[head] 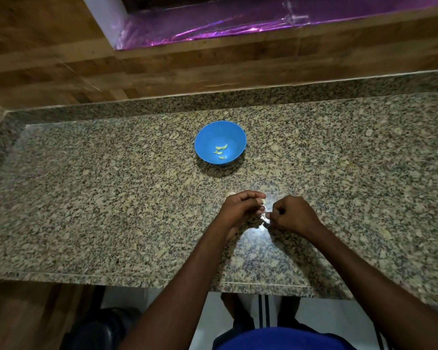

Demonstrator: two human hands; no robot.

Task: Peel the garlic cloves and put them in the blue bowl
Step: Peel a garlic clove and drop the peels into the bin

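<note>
A blue bowl (208,137) stands on the speckled granite counter (111,198), past my hands. Several peeled pale garlic cloves (221,150) lie at its bottom. My left hand (240,207) is curled around garlic; a pale bit of it (263,201) shows at the fingertips. Close beside it, my right hand (292,213) pinches a thin white piece of garlic skin (266,215) between thumb and fingers. Both hands hover low over the counter, below and slightly right of the bowl. Most of the garlic is hidden inside my left fist.
A wooden wall (61,59) rises behind the counter, with a purple foil-lined ledge (238,26) above it. The counter's front edge (137,280) runs under my forearms. A dark stool (96,332) stands on the floor at lower left.
</note>
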